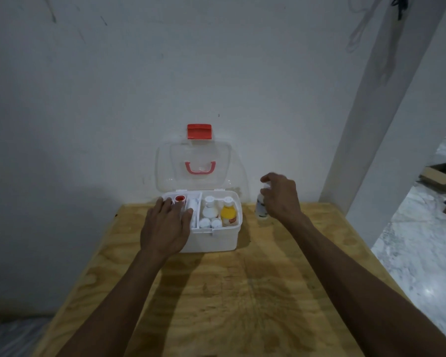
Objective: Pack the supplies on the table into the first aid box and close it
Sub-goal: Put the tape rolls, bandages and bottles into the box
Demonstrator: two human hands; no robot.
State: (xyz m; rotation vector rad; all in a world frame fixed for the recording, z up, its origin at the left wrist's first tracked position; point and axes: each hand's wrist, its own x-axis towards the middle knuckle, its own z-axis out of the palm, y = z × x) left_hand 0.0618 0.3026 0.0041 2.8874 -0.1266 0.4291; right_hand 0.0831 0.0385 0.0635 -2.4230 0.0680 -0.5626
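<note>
The left hand (pixel 165 228) rests flat, fingers spread, on the open first aid box (pixel 211 238) (lid upright); the right hand (pixel 281 197) curls around a white bottle (pixel 261 208) standing just right of the box.

My only view is head-worn, wide-angle, looking forward and down over the plywood table (pixel 242 292) toward the white wall (pixel 113 86); the first aid box (pixel 211 238) sits mid-frame, at arm's reach.
</note>
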